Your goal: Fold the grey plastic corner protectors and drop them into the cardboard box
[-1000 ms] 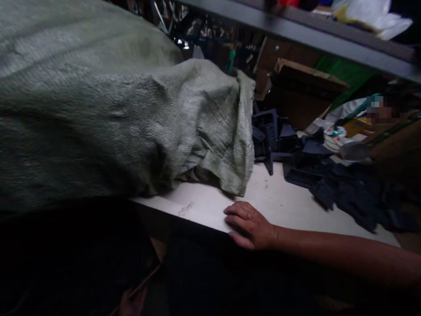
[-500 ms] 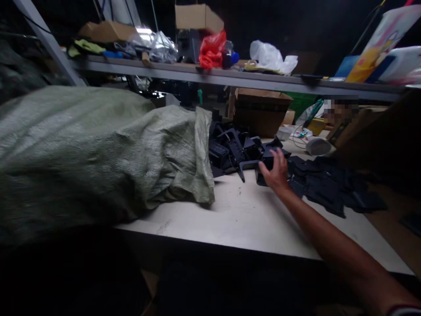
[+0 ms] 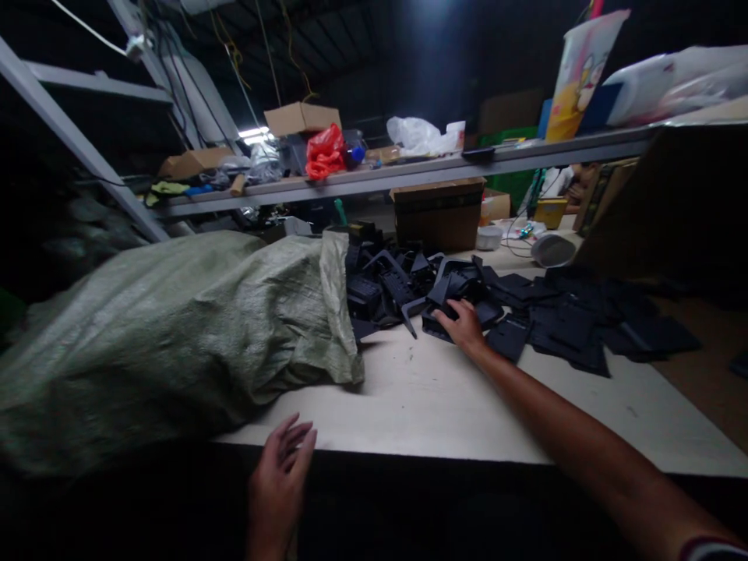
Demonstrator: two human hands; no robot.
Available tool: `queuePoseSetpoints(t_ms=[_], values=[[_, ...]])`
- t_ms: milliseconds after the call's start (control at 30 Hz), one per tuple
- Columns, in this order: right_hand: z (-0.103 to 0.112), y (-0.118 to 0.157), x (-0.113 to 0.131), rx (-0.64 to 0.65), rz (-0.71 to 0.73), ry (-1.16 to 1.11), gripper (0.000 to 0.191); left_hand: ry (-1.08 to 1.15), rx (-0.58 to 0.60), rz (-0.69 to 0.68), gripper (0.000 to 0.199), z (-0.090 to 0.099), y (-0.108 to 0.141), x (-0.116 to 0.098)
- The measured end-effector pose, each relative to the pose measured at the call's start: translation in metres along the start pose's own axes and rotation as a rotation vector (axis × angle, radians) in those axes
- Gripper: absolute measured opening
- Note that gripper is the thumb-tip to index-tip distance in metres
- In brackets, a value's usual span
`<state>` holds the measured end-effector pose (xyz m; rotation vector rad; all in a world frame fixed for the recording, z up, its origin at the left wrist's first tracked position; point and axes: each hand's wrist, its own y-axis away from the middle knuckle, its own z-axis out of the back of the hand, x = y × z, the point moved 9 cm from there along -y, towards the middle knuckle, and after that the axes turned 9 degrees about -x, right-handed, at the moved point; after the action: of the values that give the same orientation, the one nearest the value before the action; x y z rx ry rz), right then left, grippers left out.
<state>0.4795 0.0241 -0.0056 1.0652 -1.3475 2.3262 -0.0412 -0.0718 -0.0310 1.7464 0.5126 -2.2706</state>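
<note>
My right hand [image 3: 466, 326] reaches across the table and has its thumb and fingers around a black plastic part [image 3: 435, 327] at the front of a heap. Its fingertips are partly lost against the dark plastic. Behind it lie more black plastic parts [image 3: 397, 284], some with bent arms and slotted faces. My left hand [image 3: 284, 467] hovers at the table's front edge with its fingers apart and slightly curved, holding nothing. Beside it, a large green woven sack [image 3: 234, 312] lies on its side, its mouth facing the heap.
Flat black plates [image 3: 561, 319] are spread on the pale table [image 3: 403, 413] at right. Behind stand a cardboard box [image 3: 438, 214] and a tipped white cup [image 3: 552, 250]. A shelf [image 3: 374, 181] with bags and a drink cup [image 3: 584, 78] crosses above. Part of another person [image 3: 578, 187] shows far back.
My left hand has come into view at the table edge. My right hand has closed around a black plastic part. The camera view has tilted up and shifted.
</note>
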Motion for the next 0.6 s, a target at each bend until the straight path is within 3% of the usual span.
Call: queuePoseSetpoints(t_ms=[67, 133, 233, 300, 367, 433, 600], values=[[0.000, 0.013, 0.014, 0.015, 0.059, -0.066, 0.041, -0.023, 0.038, -0.165, 0.076, -0.052, -0.024, -0.054], [-0.001, 0.027, 0.029, 0.050, 0.122, -0.127, 0.035, -0.104, 0.054, -0.261, 0.087, -0.096, -0.045, -0.084], [-0.004, 0.046, 0.047, 0.091, 0.187, -0.195, 0.032, -0.124, 0.040, -0.210, 0.090, -0.136, -0.073, -0.091], [-0.005, 0.054, 0.052, 0.097, 0.196, -0.224, 0.031, -0.023, 0.039, -0.073, 0.072, -0.148, -0.088, -0.078], [-0.006, 0.059, 0.053, 0.096, 0.191, -0.246, 0.031, 0.066, 0.041, 0.045, 0.045, -0.149, -0.098, -0.064], [-0.007, 0.062, 0.052, 0.097, 0.192, -0.268, 0.031, 0.117, 0.009, 0.121, 0.025, -0.135, -0.109, -0.056], [-0.008, 0.063, 0.052, 0.085, 0.190, -0.310, 0.032, 0.321, -0.118, 0.361, 0.025, -0.074, -0.144, -0.054]])
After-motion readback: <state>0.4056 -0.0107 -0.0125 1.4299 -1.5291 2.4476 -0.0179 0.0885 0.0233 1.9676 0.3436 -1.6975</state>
